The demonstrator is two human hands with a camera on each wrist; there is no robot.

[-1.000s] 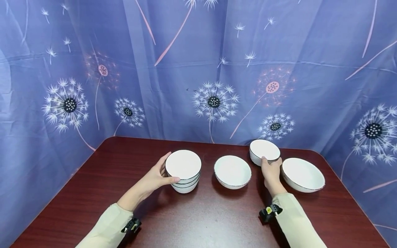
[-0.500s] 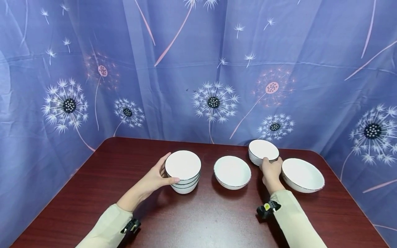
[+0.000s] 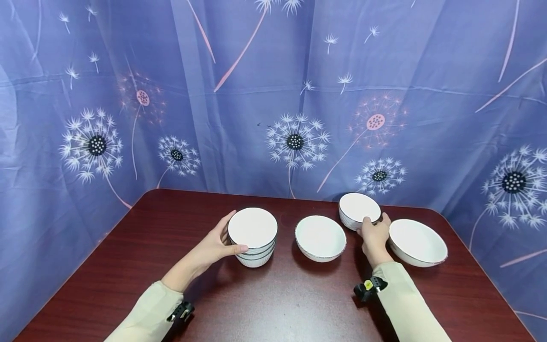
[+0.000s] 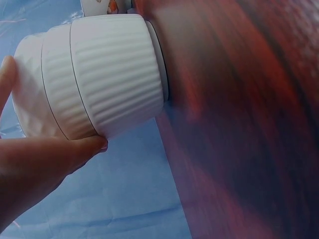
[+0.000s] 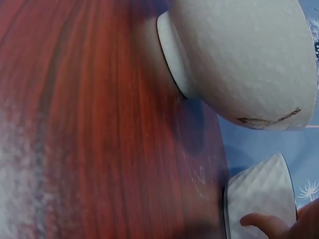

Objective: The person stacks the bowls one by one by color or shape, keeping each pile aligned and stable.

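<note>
In the head view my left hand [image 3: 218,241] holds a stack of white bowls [image 3: 253,237] with thin dark rims, the thumb across the near side. The left wrist view shows the ribbed walls of the nested bowls [image 4: 117,74], their foot on the table. My right hand [image 3: 374,235] is at a small white bowl [image 3: 359,207] at the back, thumb on its near side and fingers by its right side. In the right wrist view the thumb lies on this textured bowl [image 5: 261,186]; the other fingers are mostly hidden.
A wider white bowl [image 3: 320,237] with a speckled rim stands between the hands. Another large shallow bowl [image 3: 418,241] sits just right of my right hand. The dark red wooden table [image 3: 282,304] ends at a blue dandelion-print curtain [image 3: 239,142].
The small back bowl has shifted slightly to the left, with my right hand staying against it. My left hand and the stack have not visibly moved.
</note>
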